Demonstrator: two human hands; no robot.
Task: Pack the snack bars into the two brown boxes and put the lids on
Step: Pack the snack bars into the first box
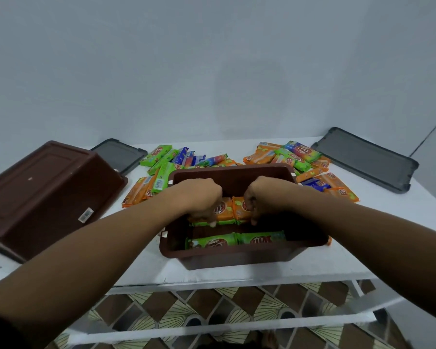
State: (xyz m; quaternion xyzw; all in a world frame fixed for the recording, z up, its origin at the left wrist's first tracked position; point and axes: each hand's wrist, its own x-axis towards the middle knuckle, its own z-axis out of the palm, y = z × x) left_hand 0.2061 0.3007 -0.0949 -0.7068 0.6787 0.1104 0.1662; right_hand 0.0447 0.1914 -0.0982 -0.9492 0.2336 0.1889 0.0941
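An open brown box (237,258) stands at the table's front middle. Both my hands reach inside it. My left hand (202,200) and my right hand (258,197) grip the two ends of a pair of orange snack bars (233,210) lying over green ones. Two green snack bars (237,240) lie along the box's near wall. Loose snack bars lie in piles behind the box at left (161,167) and right (302,159). A second brown box (43,187) lies upside down at the left. Two grey lids rest at the back left (118,153) and back right (365,159).
The white table (375,235) stands against a pale wall. Its front edge runs just below the open box. Patterned floor tiles (212,306) show beneath the table's rails. A white barcode sticker (86,214) sits on the overturned box.
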